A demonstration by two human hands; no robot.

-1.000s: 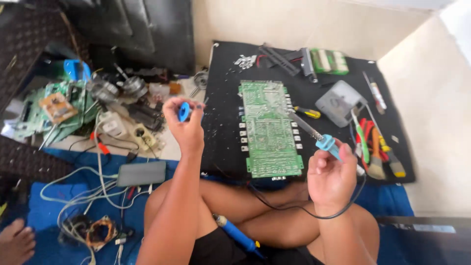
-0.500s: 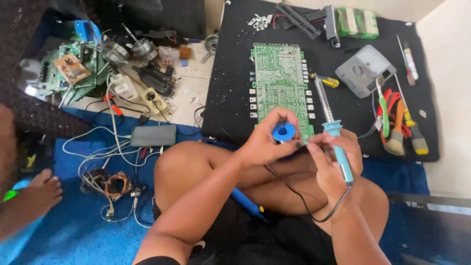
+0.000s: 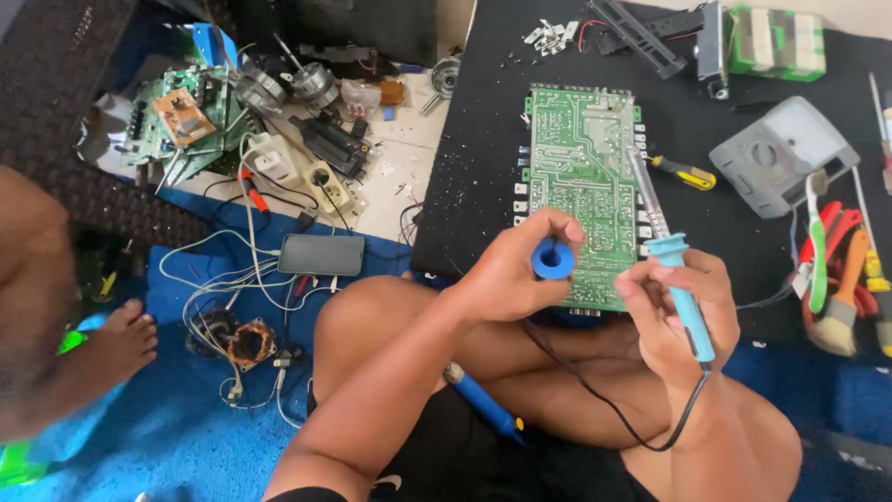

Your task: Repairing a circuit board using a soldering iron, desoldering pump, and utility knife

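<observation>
— Both hands are sitting closer to the body than half a second ago, and the view is now tighter on the green circuit board. What is each hand doing?

— The left hand is pinching a small blue solder spool, its fingers curling over the top of it. The right hand is wrapping a pale blue soldering iron, fingers closed round the handle, with the metal shaft angling up over the board.

— Where is the board lying?

— Flat on the black mat on the floor, just ahead of the person's crossed legs, its near edge hiding behind the spool. The iron's cord is looping down across the lap.

— How should this be handled well, in your judgement?

— I am thinking the iron wants steadying, with the wrist resting against the knee, while solder is being fed from the side so the spool is not blocking the joint. The cord looks worth keeping slack and off the thigh. Whether any solder wire is already drawn out, I cannot tell.

— Anything crowding them?

— A yellow-handled screwdriver is lying just beside the shaft, and a grey plastic housing is sitting further right.
</observation>
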